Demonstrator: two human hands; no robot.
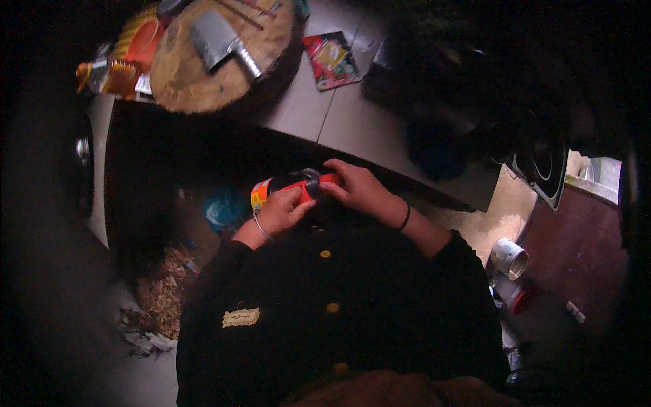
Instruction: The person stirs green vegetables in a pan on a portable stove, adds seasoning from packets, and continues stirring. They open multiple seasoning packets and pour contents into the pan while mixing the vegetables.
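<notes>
My left hand [280, 213] grips a dark plastic bottle [281, 181] held lying nearly sideways in front of my chest. An orange and yellow label [258, 195] shows at its left end, and a red strip runs along its side beneath my fingers. At the opposite end, the thumb and fingers of my right hand [363, 189] close around the red cap [330, 178]. The contents of the bottle cannot be made out in the dim light.
Ahead on the tiled counter [300, 109] stands a thick round wooden chopping block [178, 76] with a cleaver [213, 40] on it. A red packet [333, 61] lies beside it. Below are a blue container [221, 211] and dry leaf-like litter [160, 295]. A white bucket [510, 258] lies tipped at right.
</notes>
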